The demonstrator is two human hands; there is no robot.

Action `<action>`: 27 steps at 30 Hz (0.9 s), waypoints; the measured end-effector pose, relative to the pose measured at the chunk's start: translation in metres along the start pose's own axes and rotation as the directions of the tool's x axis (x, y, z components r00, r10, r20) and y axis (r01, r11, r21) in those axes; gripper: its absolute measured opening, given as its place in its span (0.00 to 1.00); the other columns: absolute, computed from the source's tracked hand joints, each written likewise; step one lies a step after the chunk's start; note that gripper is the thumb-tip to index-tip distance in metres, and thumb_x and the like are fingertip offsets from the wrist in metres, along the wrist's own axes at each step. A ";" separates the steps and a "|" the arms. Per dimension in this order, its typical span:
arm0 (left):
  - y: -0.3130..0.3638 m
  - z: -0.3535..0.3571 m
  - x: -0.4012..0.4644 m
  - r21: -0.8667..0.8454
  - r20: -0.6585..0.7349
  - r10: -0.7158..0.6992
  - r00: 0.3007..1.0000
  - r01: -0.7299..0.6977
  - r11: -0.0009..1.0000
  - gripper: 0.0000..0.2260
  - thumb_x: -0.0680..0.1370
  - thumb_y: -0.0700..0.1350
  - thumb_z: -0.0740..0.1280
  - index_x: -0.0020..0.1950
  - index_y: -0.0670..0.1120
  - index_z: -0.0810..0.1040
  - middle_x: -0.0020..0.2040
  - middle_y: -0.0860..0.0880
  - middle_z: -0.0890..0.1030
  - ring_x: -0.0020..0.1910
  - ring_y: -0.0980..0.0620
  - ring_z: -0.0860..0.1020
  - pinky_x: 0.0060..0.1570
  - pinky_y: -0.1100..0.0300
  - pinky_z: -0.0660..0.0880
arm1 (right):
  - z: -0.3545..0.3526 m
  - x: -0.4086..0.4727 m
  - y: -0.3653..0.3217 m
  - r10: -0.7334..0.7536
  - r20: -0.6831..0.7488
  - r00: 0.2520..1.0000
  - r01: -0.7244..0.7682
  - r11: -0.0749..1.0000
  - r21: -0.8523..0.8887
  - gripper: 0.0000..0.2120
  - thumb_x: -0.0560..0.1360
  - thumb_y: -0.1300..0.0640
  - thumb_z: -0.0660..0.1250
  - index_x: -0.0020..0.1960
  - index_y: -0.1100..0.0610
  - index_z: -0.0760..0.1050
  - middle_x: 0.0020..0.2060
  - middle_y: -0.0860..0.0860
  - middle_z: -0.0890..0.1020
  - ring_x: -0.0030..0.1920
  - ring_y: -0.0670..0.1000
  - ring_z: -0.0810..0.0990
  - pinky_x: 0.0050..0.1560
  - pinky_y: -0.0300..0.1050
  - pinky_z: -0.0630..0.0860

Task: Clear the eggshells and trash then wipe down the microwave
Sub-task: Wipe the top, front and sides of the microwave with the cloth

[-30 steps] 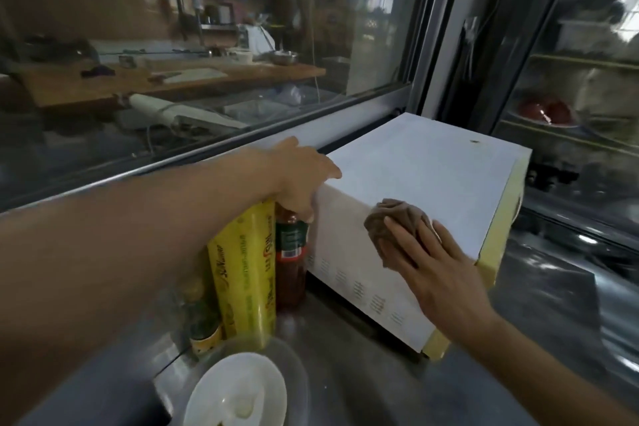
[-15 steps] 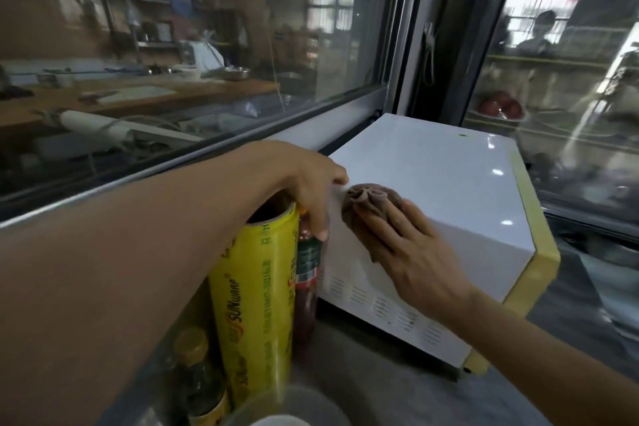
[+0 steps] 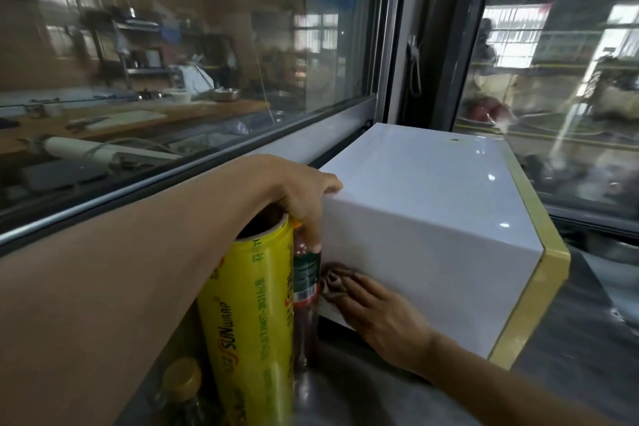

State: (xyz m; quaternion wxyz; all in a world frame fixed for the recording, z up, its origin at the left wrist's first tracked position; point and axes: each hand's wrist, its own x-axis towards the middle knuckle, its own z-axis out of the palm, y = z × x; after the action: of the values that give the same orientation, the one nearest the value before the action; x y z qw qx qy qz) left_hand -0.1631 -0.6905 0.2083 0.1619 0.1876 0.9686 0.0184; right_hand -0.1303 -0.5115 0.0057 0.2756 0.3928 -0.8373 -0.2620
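A white microwave [image 3: 432,204] with a yellow front frame stands on a steel counter beside a window. My left hand [image 3: 304,197] grips its rear top corner, fingers hanging down the back edge. My right hand [image 3: 377,311] presses a crumpled brown cloth [image 3: 333,282] flat against the lower rear part of the microwave's side wall. Most of the cloth is hidden under my fingers. No eggshells or trash are in view.
A tall yellow roll of cling wrap [image 3: 252,325] and a dark sauce bottle [image 3: 306,287] stand tight against the microwave's back. A small bottle with a gold cap [image 3: 179,382] is nearer me. The steel counter [image 3: 380,401] runs under my right arm. Window glass [image 3: 173,62] lines the left.
My right hand has slid the cloth from the microwave's top edge down its side wall to the lower rear corner. My left hand stays on the rear corner. The view has moved closer.
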 end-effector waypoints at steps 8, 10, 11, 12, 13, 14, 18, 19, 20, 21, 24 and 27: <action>0.004 -0.002 -0.003 0.032 0.000 0.019 1.000 -0.019 0.999 0.46 0.63 0.46 0.78 0.75 0.53 0.56 0.70 0.49 0.68 0.64 0.46 0.71 0.62 0.48 0.71 | -0.040 0.006 0.052 0.136 -0.212 0.968 -0.156 0.984 -0.081 0.22 0.76 0.57 0.54 0.68 0.57 0.71 0.66 0.55 0.74 0.68 0.59 0.70 0.75 0.56 0.53; 0.003 -0.002 -0.001 0.046 0.007 0.038 0.999 -0.039 0.998 0.43 0.63 0.46 0.78 0.73 0.52 0.60 0.71 0.48 0.67 0.64 0.46 0.70 0.62 0.47 0.71 | -0.040 0.005 0.056 0.218 -0.238 0.947 -0.235 0.971 -0.047 0.24 0.76 0.58 0.51 0.71 0.57 0.66 0.69 0.55 0.70 0.72 0.59 0.63 0.75 0.55 0.49; 0.003 -0.002 -0.001 0.056 0.008 0.036 0.999 -0.036 0.998 0.44 0.63 0.47 0.78 0.73 0.53 0.59 0.72 0.48 0.66 0.65 0.45 0.70 0.63 0.47 0.70 | -0.037 0.003 0.052 0.246 -0.229 0.942 -0.261 0.965 -0.038 0.24 0.76 0.58 0.52 0.72 0.57 0.65 0.70 0.55 0.69 0.73 0.59 0.62 0.74 0.55 0.50; 0.002 -0.002 0.000 0.070 0.003 0.023 1.000 -0.023 0.997 0.45 0.63 0.48 0.78 0.74 0.53 0.57 0.73 0.49 0.64 0.67 0.46 0.69 0.64 0.47 0.70 | -0.030 -0.001 0.044 0.254 -0.204 0.945 -0.268 0.963 -0.041 0.25 0.75 0.57 0.53 0.72 0.57 0.65 0.70 0.55 0.70 0.72 0.59 0.63 0.74 0.55 0.52; 0.002 -0.001 0.000 0.080 -0.005 0.006 1.000 -0.006 0.997 0.46 0.63 0.48 0.78 0.75 0.54 0.56 0.73 0.49 0.64 0.67 0.46 0.68 0.64 0.47 0.69 | -0.022 -0.008 0.035 0.235 -0.166 0.958 -0.247 0.967 -0.056 0.25 0.73 0.57 0.55 0.70 0.56 0.68 0.68 0.54 0.72 0.70 0.59 0.67 0.73 0.55 0.52; 0.002 -0.001 0.000 0.079 -0.011 -0.005 1.000 0.006 0.997 0.47 0.63 0.48 0.78 0.75 0.55 0.55 0.73 0.50 0.64 0.66 0.46 0.69 0.63 0.48 0.70 | -0.014 -0.016 0.025 0.189 -0.116 0.975 -0.198 0.977 -0.075 0.24 0.72 0.57 0.56 0.67 0.55 0.71 0.64 0.53 0.76 0.67 0.58 0.72 0.73 0.54 0.51; 0.003 -0.001 -0.002 0.055 -0.010 -0.006 1.000 0.007 0.998 0.46 0.64 0.48 0.77 0.75 0.55 0.55 0.71 0.50 0.67 0.61 0.46 0.73 0.60 0.48 0.73 | -0.004 -0.046 0.002 0.054 0.095 0.994 -0.043 0.992 -0.118 0.23 0.70 0.56 0.54 0.60 0.54 0.79 0.56 0.50 0.82 0.59 0.55 0.79 0.71 0.53 0.47; 0.004 -0.001 -0.003 0.064 -0.010 -0.006 1.000 0.006 0.998 0.46 0.64 0.49 0.77 0.75 0.55 0.54 0.71 0.49 0.66 0.62 0.46 0.72 0.61 0.48 0.72 | -0.006 -0.051 0.005 0.058 0.086 0.995 -0.048 0.992 -0.113 0.22 0.71 0.56 0.55 0.60 0.55 0.79 0.56 0.50 0.82 0.59 0.55 0.79 0.71 0.53 0.48; 0.005 -0.002 -0.004 0.078 -0.008 -0.008 1.000 0.008 0.997 0.46 0.64 0.51 0.77 0.75 0.55 0.54 0.72 0.49 0.64 0.64 0.45 0.71 0.62 0.48 0.72 | -0.011 -0.053 0.010 0.074 0.049 0.996 -0.069 0.992 -0.104 0.21 0.72 0.57 0.55 0.60 0.55 0.79 0.57 0.50 0.81 0.59 0.56 0.79 0.71 0.54 0.50; 0.007 -0.002 -0.005 0.096 -0.003 -0.012 1.000 0.012 0.995 0.46 0.65 0.51 0.77 0.75 0.55 0.53 0.73 0.49 0.63 0.65 0.45 0.70 0.62 0.47 0.71 | -0.017 -0.055 0.018 0.112 -0.007 0.994 -0.112 0.990 -0.091 0.21 0.73 0.58 0.55 0.62 0.56 0.77 0.58 0.51 0.80 0.60 0.57 0.78 0.71 0.54 0.52; 0.019 -0.004 -0.008 0.172 0.039 -0.009 0.999 0.002 0.985 0.46 0.65 0.52 0.76 0.75 0.57 0.50 0.72 0.48 0.66 0.65 0.45 0.71 0.62 0.46 0.72 | -0.046 -0.056 0.052 0.307 -0.140 0.941 -0.316 0.948 -0.045 0.25 0.74 0.60 0.51 0.71 0.58 0.66 0.67 0.55 0.72 0.69 0.60 0.67 0.73 0.56 0.48; 0.042 0.004 -0.007 0.328 -0.041 0.077 0.996 -0.060 0.943 0.46 0.65 0.57 0.75 0.75 0.57 0.51 0.72 0.50 0.65 0.68 0.47 0.68 0.60 0.48 0.70 | -0.056 -0.060 0.066 0.386 -0.151 0.910 -0.393 0.920 -0.014 0.28 0.73 0.61 0.47 0.74 0.57 0.58 0.73 0.54 0.62 0.73 0.58 0.57 0.74 0.57 0.42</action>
State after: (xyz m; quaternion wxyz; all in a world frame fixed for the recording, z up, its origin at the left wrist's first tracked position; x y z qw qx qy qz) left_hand -0.1406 -0.6539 0.2108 0.1020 0.2448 0.9552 -0.1313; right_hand -0.0945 -0.4388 0.0736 0.3911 0.2297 -0.8705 -0.1911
